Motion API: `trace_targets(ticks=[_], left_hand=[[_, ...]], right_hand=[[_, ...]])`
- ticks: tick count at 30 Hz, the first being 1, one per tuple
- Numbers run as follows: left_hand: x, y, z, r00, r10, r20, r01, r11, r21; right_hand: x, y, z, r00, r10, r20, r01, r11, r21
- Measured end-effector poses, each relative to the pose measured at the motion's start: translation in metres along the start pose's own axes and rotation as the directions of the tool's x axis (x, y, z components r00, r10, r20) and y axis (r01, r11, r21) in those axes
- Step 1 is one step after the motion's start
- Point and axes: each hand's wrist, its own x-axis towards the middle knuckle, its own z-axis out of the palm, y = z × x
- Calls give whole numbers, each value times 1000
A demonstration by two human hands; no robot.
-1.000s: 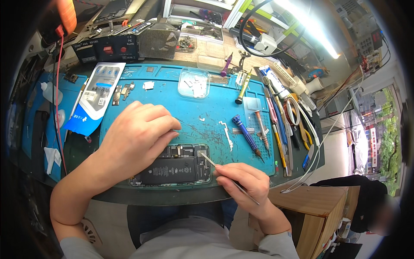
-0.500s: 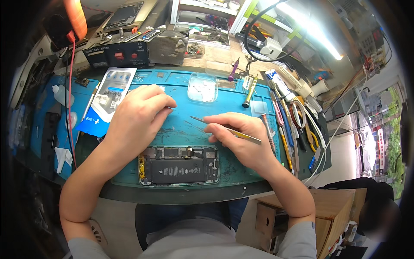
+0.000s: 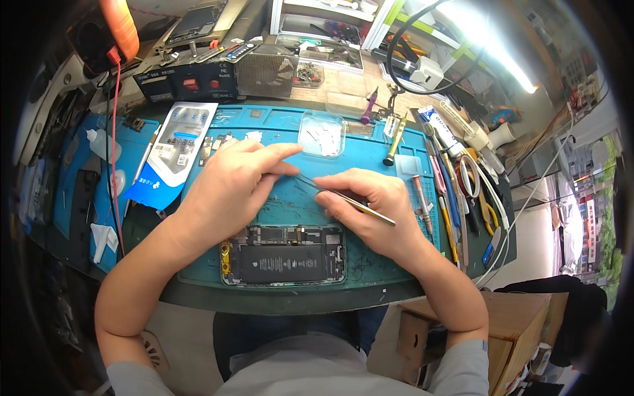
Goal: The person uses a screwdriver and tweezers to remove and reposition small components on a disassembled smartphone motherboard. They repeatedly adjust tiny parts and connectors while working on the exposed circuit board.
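My left hand (image 3: 238,181) is over the blue mat, index finger stretched out, other fingers bent near the tweezer tips; whether it holds something small is hidden. My right hand (image 3: 370,214) grips metal tweezers (image 3: 356,205), angled up-left toward my left fingertips. Below both hands lies an opened phone (image 3: 282,256), showing a black battery, circuitry and a yellow part at its left end. A clear tray of small white pieces (image 3: 322,135) sits just beyond my left fingertips.
A blue-and-white package (image 3: 172,152) lies at left, beside a dropper bottle (image 3: 99,146) and hanging cables. Screwdrivers (image 3: 395,142), pliers and other tools crowd the mat's right. A black box (image 3: 185,82) and parts trays stand behind, under a bright tube lamp (image 3: 502,53).
My right hand has lifted the tweezers away from the phone, uncovering it. My left hand has moved up and right, toward the tray and tweezer tips, its index finger now extended.
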Motion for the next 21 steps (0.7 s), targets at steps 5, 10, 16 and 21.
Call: trace_targets(ticks=[5, 10, 16, 21], left_hand=[[-2, -5, -3, 1000, 0, 4, 0, 999, 38], [1, -1, -1, 1000, 3, 22, -5, 998, 60], [0, 0, 1, 1000, -14, -24, 14, 1000, 12], [2, -1, -1, 999, -9, -48, 10, 1000, 25]], right_hand=[[-30, -16, -19, 991, -110, -73, 95, 979, -178], [-92, -13, -15, 993, -102, -67, 102, 995, -2], [-95, -14, -12, 998, -51, -40, 51, 999, -8], [-91, -8, -8, 992, -120, -45, 120, 993, -6]])
